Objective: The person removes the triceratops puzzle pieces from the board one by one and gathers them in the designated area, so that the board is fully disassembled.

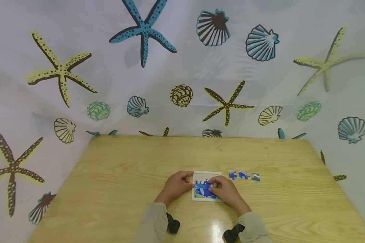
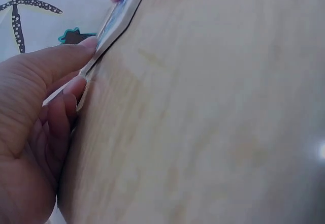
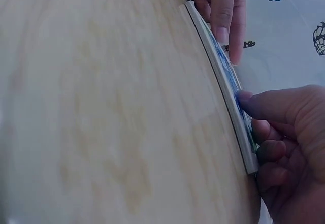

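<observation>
A small jigsaw puzzle board (image 1: 207,199) with a pale frame lies on the table, partly filled with a blue cartoon picture. My left hand (image 1: 177,185) holds the board's left edge by thumb and fingers; in the left wrist view the thumb (image 2: 81,56) rests on the rim. Over the picture's right part, my right hand (image 1: 226,191) pinches a blue puzzle piece (image 1: 211,185) between thumb and index finger, at the board's surface. The piece's outline is mostly hidden by the fingers. In the right wrist view, the other fingers (image 3: 271,150) curl beside the frame.
Three loose puzzle pieces (image 1: 242,174) lie in a row just right of the board. The wood-grain table (image 1: 124,168) meets a white cloth (image 1: 170,67) printed with starfish and shells at the back and sides. A dark camera strap (image 1: 172,223) sits at each wrist.
</observation>
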The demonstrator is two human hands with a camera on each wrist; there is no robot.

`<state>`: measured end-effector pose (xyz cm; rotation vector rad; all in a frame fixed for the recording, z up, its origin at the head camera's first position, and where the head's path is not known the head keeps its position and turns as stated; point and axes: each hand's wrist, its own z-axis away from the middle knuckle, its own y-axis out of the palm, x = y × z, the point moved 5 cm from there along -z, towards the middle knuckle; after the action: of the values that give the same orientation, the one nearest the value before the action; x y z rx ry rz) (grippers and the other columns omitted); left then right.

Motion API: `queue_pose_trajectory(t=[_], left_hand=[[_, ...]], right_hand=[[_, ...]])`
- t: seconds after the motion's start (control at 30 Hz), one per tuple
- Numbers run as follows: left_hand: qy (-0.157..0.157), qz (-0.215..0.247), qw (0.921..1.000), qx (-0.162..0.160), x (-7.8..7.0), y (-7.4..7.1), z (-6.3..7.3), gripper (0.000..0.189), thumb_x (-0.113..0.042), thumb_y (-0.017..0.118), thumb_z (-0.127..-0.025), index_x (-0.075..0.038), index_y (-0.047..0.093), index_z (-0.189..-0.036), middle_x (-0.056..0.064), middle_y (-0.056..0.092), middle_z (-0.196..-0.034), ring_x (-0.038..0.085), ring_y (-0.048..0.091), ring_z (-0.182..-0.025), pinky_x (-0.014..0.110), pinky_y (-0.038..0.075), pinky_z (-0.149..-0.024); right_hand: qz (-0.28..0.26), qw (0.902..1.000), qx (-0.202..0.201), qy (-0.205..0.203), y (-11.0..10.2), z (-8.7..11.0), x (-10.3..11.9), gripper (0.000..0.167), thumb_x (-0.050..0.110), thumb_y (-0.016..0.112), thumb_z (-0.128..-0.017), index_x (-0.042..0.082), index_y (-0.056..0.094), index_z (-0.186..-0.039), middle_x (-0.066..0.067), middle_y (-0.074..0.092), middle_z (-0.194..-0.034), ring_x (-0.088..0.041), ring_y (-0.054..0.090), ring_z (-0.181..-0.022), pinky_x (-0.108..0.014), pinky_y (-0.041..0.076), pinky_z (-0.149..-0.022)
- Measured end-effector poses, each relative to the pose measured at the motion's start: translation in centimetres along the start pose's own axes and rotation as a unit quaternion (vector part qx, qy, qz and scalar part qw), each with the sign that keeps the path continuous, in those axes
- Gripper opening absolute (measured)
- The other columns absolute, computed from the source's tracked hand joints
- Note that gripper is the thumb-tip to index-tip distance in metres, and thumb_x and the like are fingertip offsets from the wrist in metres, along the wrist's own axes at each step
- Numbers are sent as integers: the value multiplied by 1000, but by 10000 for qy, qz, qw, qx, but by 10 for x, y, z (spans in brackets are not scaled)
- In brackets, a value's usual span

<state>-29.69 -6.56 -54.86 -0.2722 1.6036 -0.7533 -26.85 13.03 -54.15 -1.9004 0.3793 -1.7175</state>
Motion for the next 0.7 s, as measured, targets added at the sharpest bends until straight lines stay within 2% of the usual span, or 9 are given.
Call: queue_pose_trajectory(t=[0.17, 0.33, 0.47, 0.7], left_hand=[[186, -237, 9995, 107, -4, 0, 6, 44, -32, 76, -80, -14, 66, -120, -9, 53, -83, 11, 49, -76, 31, 38, -73], [302, -572, 9979, 101, -5, 2, 7, 36, -36, 76, -79, -20, 69, -110, -9, 51, -82, 10, 47, -74, 31, 37, -70], [248, -789, 9965, 155, -4, 3, 4, 32, -37, 77, -78, -24, 69, -106, -10, 50, -82, 9, 46, -72, 30, 37, -68], [156, -727, 9968, 303, -10, 2, 3, 27, -33, 78, -77, -23, 68, -100, -7, 50, -80, 10, 45, -71, 31, 35, -66]], right_hand=[[-45, 9999, 77, -57, 0, 0, 0, 14, 7, 71, -84, 8, 68, -97, 2, 51, -77, -14, 43, -66, -26, 37, -61], [169, 9996, 77, -230, -1, -1, 3, 17, 7, 71, -84, 8, 67, -101, 2, 48, -77, -14, 42, -66, -26, 36, -62], [293, 9989, 180, -313, -2, -1, 4, 22, 9, 71, -84, 8, 66, -105, 2, 48, -78, -14, 41, -67, -27, 35, -63], [446, 9984, 209, -260, -12, 3, 0, 34, 17, 73, -83, 7, 63, -114, 1, 49, -81, -13, 42, -70, -27, 36, -64]])
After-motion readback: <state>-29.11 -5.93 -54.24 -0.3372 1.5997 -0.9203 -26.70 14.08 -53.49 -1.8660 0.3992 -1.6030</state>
